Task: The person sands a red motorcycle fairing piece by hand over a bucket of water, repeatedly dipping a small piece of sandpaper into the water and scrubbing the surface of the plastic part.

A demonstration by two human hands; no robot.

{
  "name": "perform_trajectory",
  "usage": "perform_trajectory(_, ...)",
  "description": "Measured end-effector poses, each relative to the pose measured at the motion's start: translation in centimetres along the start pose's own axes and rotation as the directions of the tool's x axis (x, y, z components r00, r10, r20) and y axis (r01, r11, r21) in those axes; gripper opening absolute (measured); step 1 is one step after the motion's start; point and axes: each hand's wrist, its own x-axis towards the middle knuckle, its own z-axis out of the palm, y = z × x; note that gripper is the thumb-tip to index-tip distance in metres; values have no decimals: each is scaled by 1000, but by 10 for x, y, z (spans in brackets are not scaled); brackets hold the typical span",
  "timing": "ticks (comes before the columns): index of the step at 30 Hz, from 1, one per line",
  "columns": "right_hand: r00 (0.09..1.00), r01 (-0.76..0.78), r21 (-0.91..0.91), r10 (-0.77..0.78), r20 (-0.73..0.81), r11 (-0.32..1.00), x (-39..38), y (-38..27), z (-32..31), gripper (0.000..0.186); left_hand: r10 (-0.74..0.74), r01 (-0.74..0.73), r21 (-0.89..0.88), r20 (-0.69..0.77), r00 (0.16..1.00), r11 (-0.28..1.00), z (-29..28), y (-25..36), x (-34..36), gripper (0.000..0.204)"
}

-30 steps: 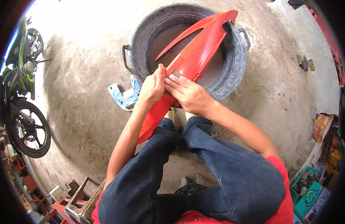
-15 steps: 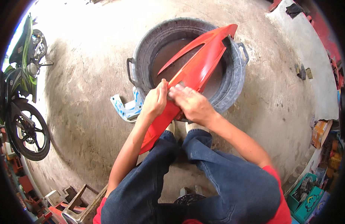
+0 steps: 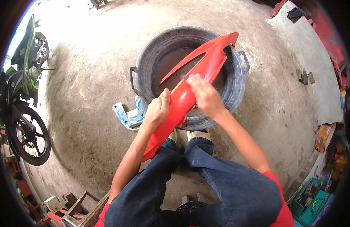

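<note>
A long red motorcycle body panel [image 3: 182,100] with a forked far end slants from my left thigh across a dark round tub [image 3: 144,53]. Murky brownish water [image 3: 169,62] shows inside the tub. My left hand [image 3: 158,109] grips the panel's left edge, thumb up and the other fingers partly hidden. On the upper face of the panel lies my right hand [image 3: 206,96], fingers bent and pressed together. It is smeared by motion; a small grey piece seems to be under its fingertips, too blurred to name.
A blue and white plastic part [image 3: 130,117] lies against the tub's left side. A black and green motorcycle [image 3: 25,94] stands at far left. Wooden frames [image 3: 78,212] are at lower left, and a green box [image 3: 309,200] of odds and ends at lower right.
My right hand has slid up the panel, away from my left hand. Tub and panel appear slightly lower in the picture. The left hand keeps its grip.
</note>
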Motion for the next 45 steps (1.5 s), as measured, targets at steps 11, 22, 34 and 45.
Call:
perform_trajectory(11,989,-146,57,148,-31,988,1,30,3,39,413,-396,280,1,911,874,19,-45,12,54)
perform_trajectory(22,997,-78,92,80,-18,993,-10,12,7,41,571,-460,531,-56,819,712,24,-46,10,53)
perform_trajectory(34,993,-68,-42,64,-95,997,-2,-1,10,44,673,-493,586,-124,729,643,26,-39,14,28)
perform_trajectory(45,1000,14,81,-15,9,997,-6,-29,13,45,613,-474,549,-90,785,688,18,-59,13,37)
